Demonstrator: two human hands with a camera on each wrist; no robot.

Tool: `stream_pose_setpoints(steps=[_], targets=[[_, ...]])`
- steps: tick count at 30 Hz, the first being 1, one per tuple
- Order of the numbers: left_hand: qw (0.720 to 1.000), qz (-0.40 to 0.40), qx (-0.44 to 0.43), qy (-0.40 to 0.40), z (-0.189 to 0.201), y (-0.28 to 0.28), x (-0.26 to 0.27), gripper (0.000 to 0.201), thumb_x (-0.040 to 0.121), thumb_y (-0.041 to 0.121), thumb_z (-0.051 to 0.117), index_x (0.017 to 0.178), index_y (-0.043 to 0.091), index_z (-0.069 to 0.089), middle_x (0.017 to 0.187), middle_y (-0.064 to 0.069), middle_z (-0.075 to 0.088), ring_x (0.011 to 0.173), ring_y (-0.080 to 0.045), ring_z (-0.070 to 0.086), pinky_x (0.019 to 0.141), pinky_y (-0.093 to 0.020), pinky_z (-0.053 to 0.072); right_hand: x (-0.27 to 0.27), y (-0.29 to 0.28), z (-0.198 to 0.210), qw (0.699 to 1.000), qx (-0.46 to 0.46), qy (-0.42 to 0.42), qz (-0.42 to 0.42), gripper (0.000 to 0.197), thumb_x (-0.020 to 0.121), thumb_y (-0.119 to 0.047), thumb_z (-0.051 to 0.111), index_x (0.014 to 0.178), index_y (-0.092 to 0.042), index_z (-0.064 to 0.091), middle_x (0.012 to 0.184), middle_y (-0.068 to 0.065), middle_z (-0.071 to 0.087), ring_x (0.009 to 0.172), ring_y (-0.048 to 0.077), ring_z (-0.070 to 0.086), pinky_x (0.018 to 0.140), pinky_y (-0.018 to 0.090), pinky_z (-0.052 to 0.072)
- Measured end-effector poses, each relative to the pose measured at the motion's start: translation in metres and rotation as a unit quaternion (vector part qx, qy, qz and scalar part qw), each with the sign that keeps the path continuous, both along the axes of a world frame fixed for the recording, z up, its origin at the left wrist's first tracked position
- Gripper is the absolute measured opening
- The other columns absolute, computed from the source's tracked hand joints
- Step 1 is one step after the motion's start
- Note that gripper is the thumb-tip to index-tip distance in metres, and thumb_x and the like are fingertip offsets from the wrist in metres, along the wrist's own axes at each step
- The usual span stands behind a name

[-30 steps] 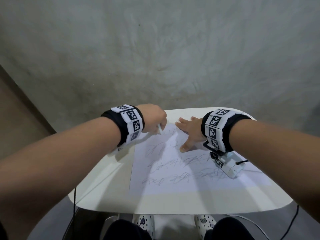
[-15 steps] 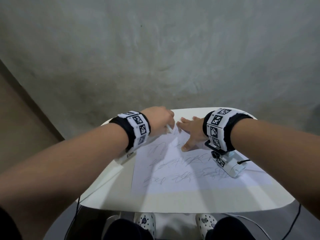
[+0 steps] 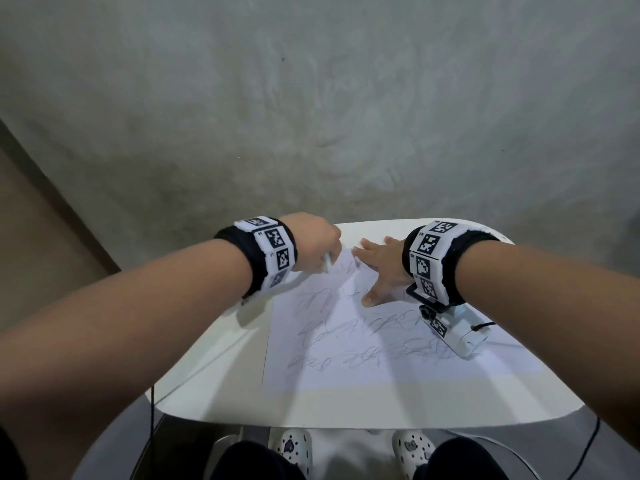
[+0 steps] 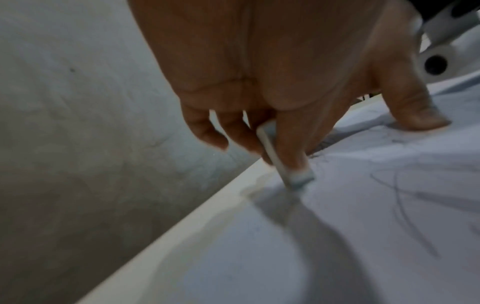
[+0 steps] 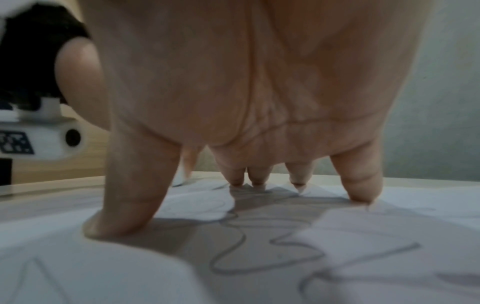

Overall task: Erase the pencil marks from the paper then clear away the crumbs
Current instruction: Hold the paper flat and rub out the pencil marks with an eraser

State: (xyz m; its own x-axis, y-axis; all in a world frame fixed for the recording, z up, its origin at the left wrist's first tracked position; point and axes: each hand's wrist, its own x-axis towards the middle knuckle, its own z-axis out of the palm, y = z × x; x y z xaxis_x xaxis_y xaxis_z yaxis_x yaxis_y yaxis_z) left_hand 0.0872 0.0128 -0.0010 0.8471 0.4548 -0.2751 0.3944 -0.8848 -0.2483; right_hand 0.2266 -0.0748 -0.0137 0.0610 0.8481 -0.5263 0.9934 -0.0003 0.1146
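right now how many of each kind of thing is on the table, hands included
hands: 2, left hand gripping the eraser, right hand spread flat on the paper
paper: 1
eraser: 1
total: 4, all on the white table

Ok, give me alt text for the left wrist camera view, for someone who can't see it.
A left hand seen from the wrist pinches a thin white eraser and presses its tip onto a white paper near the table edge. Grey pencil marks run across the sheet to the right, where a finger of the right hand presses down.
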Motion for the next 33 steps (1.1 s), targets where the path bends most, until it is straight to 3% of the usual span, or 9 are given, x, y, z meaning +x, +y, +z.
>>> stream_pose_setpoints(steps=[2, 4, 10, 15, 19, 23, 27, 33], targets=[[0.998, -0.010, 0.016, -0.058, -0.004, -0.006, 0.004, 0.021, 0.092, 0.029, 0.057, 0.110, 0.027, 0.067, 0.105, 0.006, 0.058, 0.104, -0.020, 0.054, 0.084, -0.035, 0.044, -0.001, 0.000, 0.000, 1.000, 0.008, 0.005, 0.006, 0.098, 0.084, -0.058, 0.059, 0.154, -0.019, 0.002, 0.162, 0.001, -0.005, 0.147, 0.032, 0.012, 0.114, 0.046, 0.019], [0.996, -0.010, 0.001, -0.089, -0.011, -0.005, 0.001, 0.022, 0.091, 0.027, 0.058, 0.110, 0.026, 0.069, 0.103, 0.005, 0.059, 0.103, -0.022, 0.054, 0.083, -0.035, 0.044, -0.001, 0.001, 0.001, 1.000, 0.006, -0.003, 0.008, 0.100, 0.084, -0.059, 0.058, 0.154, -0.019, -0.003, 0.161, 0.001, -0.008, 0.147, 0.033, 0.009, 0.115, 0.046, 0.017], [1.000, 0.015, -0.003, 0.015, 0.000, -0.001, -0.008, 0.020, 0.090, 0.031, 0.062, 0.109, 0.029, 0.069, 0.105, 0.008, 0.059, 0.097, -0.020, 0.058, 0.073, -0.028, 0.038, 0.001, 0.005, -0.002, 1.000, -0.011, -0.012, -0.001, 0.105, 0.082, -0.064, 0.056, 0.153, -0.023, -0.010, 0.160, -0.005, -0.015, 0.148, 0.029, 0.002, 0.116, 0.047, 0.012], [1.000, -0.001, 0.017, 0.013, -0.001, -0.005, -0.009, 0.020, 0.091, 0.031, 0.059, 0.110, 0.031, 0.067, 0.109, 0.009, 0.059, 0.100, -0.021, 0.058, 0.075, -0.028, 0.038, 0.007, -0.004, 0.004, 1.000, 0.005, -0.004, 0.010, 0.103, 0.081, -0.065, 0.056, 0.153, -0.023, -0.005, 0.161, -0.004, -0.010, 0.148, 0.030, 0.003, 0.117, 0.048, 0.011], [1.000, -0.001, 0.016, 0.005, -0.002, 0.002, -0.026, 0.019, 0.090, 0.036, 0.059, 0.107, 0.035, 0.067, 0.106, 0.010, 0.060, 0.100, -0.019, 0.058, 0.083, -0.032, 0.044, 0.025, -0.015, 0.000, 1.000, 0.020, 0.008, 0.006, 0.102, 0.079, -0.067, 0.056, 0.152, -0.032, -0.006, 0.160, -0.009, -0.012, 0.149, 0.026, -0.002, 0.120, 0.049, 0.009], [0.999, 0.021, 0.031, -0.029, 0.001, 0.003, -0.028, 0.018, 0.091, 0.034, 0.055, 0.105, 0.030, 0.065, 0.103, 0.009, 0.061, 0.100, -0.018, 0.058, 0.084, -0.031, 0.039, 0.023, -0.016, -0.002, 1.000, 0.009, 0.007, 0.001, 0.103, 0.078, -0.069, 0.054, 0.151, -0.033, -0.009, 0.160, -0.009, -0.014, 0.149, 0.027, -0.005, 0.119, 0.051, 0.008], [0.997, 0.018, 0.028, -0.064, 0.004, 0.000, -0.005, 0.017, 0.091, 0.027, 0.054, 0.105, 0.025, 0.065, 0.104, 0.006, 0.065, 0.095, -0.020, 0.061, 0.081, -0.032, 0.046, 0.022, -0.015, -0.002, 1.000, 0.008, 0.011, -0.004, 0.104, 0.079, -0.068, 0.055, 0.151, -0.031, -0.010, 0.160, -0.008, -0.015, 0.148, 0.028, -0.006, 0.119, 0.051, 0.007], [1.000, -0.004, 0.017, -0.002, -0.002, 0.002, -0.012, 0.021, 0.091, 0.026, 0.058, 0.110, 0.026, 0.067, 0.110, 0.007, 0.063, 0.098, -0.023, 0.059, 0.075, -0.026, 0.038, 0.021, -0.013, 0.000, 1.000, 0.001, 0.021, -0.009, 0.103, 0.081, -0.064, 0.057, 0.152, -0.030, -0.010, 0.160, -0.006, -0.016, 0.148, 0.030, -0.007, 0.117, 0.050, 0.005]])
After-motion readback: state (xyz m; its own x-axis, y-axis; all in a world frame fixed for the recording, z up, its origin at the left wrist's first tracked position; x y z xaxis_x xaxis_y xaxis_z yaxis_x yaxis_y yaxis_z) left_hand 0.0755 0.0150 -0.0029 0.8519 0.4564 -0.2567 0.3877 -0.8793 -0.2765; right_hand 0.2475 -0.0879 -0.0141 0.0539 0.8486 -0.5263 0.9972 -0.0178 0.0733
